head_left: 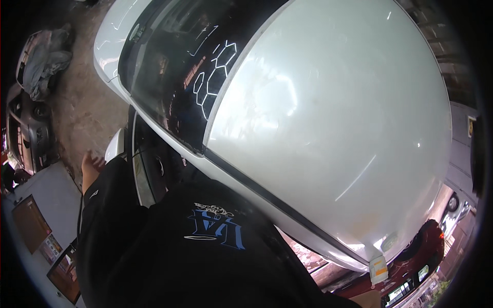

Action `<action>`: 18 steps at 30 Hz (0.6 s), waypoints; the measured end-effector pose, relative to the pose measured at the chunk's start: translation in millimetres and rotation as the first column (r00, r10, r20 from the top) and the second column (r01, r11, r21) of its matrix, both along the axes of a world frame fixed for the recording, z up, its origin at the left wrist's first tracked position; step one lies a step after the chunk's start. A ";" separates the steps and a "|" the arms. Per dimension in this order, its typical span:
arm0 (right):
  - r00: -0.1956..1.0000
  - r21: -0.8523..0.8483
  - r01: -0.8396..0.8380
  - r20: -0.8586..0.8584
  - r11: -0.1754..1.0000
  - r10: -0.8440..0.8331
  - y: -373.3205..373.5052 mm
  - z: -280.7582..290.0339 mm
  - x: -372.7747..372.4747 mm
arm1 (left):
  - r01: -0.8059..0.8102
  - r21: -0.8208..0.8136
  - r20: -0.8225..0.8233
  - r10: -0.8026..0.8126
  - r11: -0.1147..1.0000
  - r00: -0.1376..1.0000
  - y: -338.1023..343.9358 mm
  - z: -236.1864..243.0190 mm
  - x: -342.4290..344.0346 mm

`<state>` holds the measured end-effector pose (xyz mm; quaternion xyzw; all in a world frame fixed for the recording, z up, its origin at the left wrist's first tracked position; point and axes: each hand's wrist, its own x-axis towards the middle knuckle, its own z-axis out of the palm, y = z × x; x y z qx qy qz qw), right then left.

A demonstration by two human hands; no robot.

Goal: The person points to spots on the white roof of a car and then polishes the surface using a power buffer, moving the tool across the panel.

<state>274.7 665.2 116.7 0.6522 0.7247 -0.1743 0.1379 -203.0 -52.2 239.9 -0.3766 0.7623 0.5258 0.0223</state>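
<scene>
Beside me is a white car, its pale roof (328, 108) filling the right and its dark windscreen (169, 72) reflecting hexagonal lights. My left hand (93, 165) is open with fingers apart, near the white side mirror (114, 146); I see nothing in it. My right hand (365, 300) shows only as a patch of skin at the lower edge, its fingers hidden, below a white and orange packet (379, 269) at the roof's rear edge. My black top covers the lower middle, partly hiding the side window (154, 167).
At the far left stand a dark car (36, 136) and a vehicle under a grey cover (49, 61) on the stained floor (77, 102). Brown boards (31, 223) lean at the lower left. A dark red car (429, 241) is beyond the white car at the lower right.
</scene>
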 end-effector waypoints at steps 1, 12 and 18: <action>1.000 0.001 0.012 -0.010 1.000 -0.012 0.0 -0.7 1.5 | 0.025 -0.010 -0.001 -0.025 1.000 1.000 -2.9 -3.5 6.1; 0.886 0.024 0.279 -0.392 0.960 -0.247 -23.2 98.6 77.3 | 0.114 0.259 0.524 -0.238 0.959 0.818 -0.9 -153.0 182.4; 0.549 -0.091 0.498 -0.736 0.862 -0.395 -91.3 245.6 153.9 | 0.238 0.410 0.621 -0.461 0.880 0.634 19.6 -191.4 204.7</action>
